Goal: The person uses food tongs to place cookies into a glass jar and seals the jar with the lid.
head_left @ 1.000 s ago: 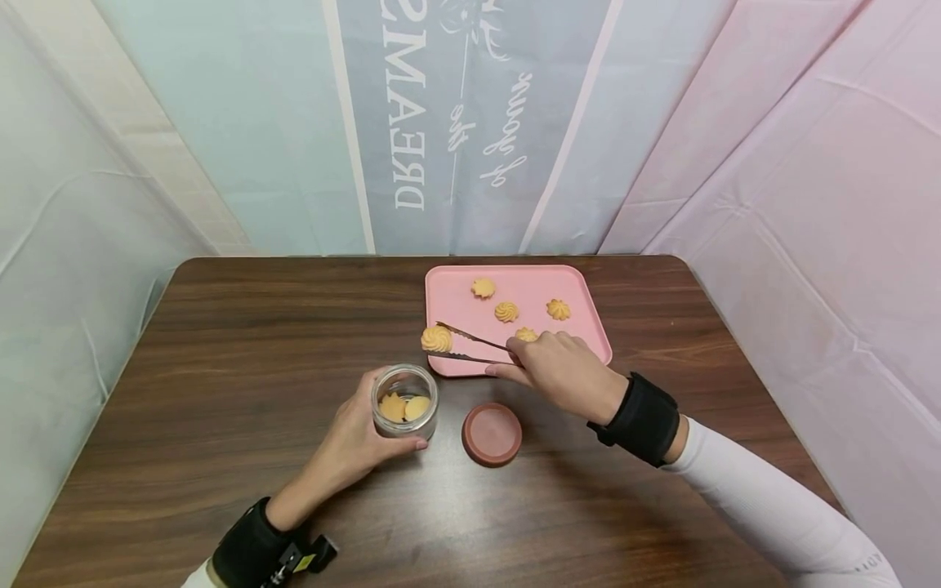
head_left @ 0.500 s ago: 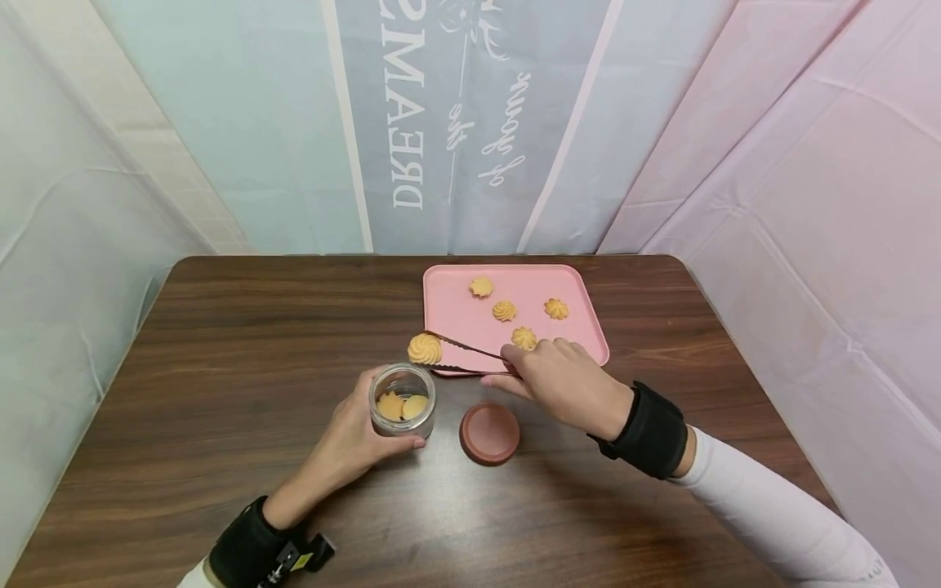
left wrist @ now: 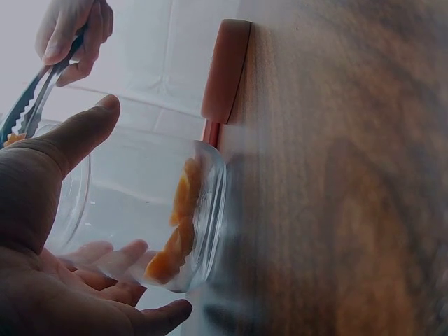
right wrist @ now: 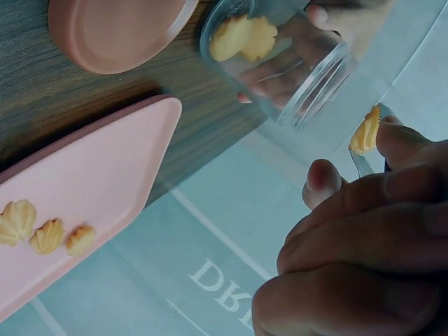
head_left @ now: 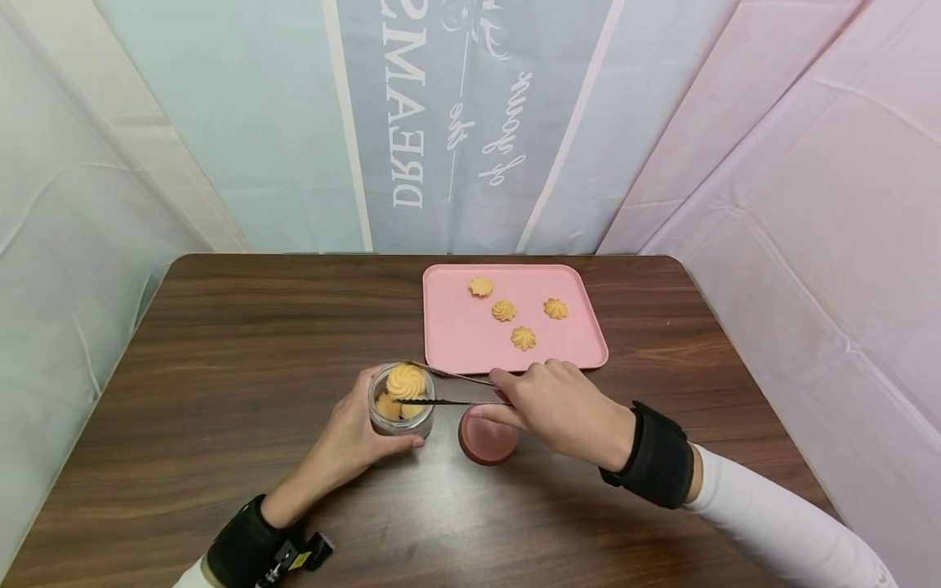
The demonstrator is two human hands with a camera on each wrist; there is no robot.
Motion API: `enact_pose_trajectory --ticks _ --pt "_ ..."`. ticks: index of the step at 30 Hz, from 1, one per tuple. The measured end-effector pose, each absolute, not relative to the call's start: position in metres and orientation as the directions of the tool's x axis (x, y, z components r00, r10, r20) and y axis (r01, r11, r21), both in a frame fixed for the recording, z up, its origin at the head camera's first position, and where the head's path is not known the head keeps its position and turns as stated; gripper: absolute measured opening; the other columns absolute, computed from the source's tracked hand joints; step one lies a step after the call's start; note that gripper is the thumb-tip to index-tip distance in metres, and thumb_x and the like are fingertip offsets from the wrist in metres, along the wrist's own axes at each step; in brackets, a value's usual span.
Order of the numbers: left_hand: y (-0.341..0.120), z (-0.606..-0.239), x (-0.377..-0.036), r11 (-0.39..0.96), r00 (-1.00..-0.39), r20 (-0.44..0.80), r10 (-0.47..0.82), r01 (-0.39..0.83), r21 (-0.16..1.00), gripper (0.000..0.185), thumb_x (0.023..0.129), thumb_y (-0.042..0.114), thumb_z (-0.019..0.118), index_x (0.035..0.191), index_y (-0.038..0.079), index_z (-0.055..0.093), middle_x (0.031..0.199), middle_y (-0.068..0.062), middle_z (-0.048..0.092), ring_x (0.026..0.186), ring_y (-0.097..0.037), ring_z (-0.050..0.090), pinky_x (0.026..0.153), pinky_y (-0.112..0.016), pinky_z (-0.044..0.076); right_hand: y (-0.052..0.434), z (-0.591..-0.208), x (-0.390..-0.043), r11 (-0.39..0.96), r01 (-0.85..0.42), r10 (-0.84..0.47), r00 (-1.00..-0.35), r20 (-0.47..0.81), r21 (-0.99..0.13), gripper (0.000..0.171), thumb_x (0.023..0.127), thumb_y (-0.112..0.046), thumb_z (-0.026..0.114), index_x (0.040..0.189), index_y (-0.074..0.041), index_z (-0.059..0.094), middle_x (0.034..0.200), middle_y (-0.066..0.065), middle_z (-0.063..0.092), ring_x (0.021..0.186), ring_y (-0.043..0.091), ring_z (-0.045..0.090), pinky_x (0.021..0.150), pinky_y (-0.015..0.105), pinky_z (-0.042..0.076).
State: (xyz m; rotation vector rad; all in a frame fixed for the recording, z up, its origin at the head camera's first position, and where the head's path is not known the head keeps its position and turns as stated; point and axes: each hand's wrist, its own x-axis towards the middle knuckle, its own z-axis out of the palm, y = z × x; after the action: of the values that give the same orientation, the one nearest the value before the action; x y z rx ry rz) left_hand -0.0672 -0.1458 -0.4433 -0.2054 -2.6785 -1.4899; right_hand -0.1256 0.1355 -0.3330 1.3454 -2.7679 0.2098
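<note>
Cookie: a swirl cookie is pinched between the tips of the tongs, near the middle of the head view. It is held just over the open mouth of the jar.
Tongs: thin metal tongs are seen lying almost flat, pointing to the left of the frame.
Right hand: the right hand is curled around the back end of the tongs, and the arms are squeezed together by the fingers.
Jar: a small glass jar is stood upright on the table. Two cookies are seen at its bottom.
Left hand: the jar is gripped from the side by the left hand, with thumb and fingers wrapped around the glass.
Lid: a round reddish lid is laid flat on the table just right of the jar, partly under the right hand.
Tray: a pink tray is set higher in the frame, with four cookies on it.
Table: everything is rested on a dark wooden table.
</note>
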Motion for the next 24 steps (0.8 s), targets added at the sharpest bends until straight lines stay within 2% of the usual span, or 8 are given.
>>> enact_pose_trajectory --ticks 8,24 --pt "-0.1454 -0.4435 -0.0664 0.509 -0.987 0.137 0.081 0.16 0.846 0.101 0.064 0.02 0.104 0.145 0.004 0.046 0.135 -0.019 0.066 0.126 -0.038 0.063 0.104 -0.06 0.049 0.1357 -0.3326 -0.1205 0.608 -0.789 -0.781 -0.615 0.108 -0.089 0.047 0.099 -0.057 0.065 0.076 -0.019 0.05 0.053 -0.013 0.035 0.045 0.005 0.038 0.043 0.026 0.028" --pt "-0.1457 -0.4441 -0.0655 0.504 -0.989 0.118 0.086 0.146 0.851 0.101 0.064 0.023 0.104 0.145 0.006 0.046 0.136 -0.017 0.066 0.126 -0.035 0.063 0.104 -0.058 0.049 0.1372 -0.3336 -0.1166 0.607 -0.789 -0.78 -0.615 0.115 -0.095 0.045 0.1 -0.059 0.064 0.078 -0.02 0.054 0.056 -0.014 0.038 0.047 0.005 0.04 0.044 0.025 0.028"
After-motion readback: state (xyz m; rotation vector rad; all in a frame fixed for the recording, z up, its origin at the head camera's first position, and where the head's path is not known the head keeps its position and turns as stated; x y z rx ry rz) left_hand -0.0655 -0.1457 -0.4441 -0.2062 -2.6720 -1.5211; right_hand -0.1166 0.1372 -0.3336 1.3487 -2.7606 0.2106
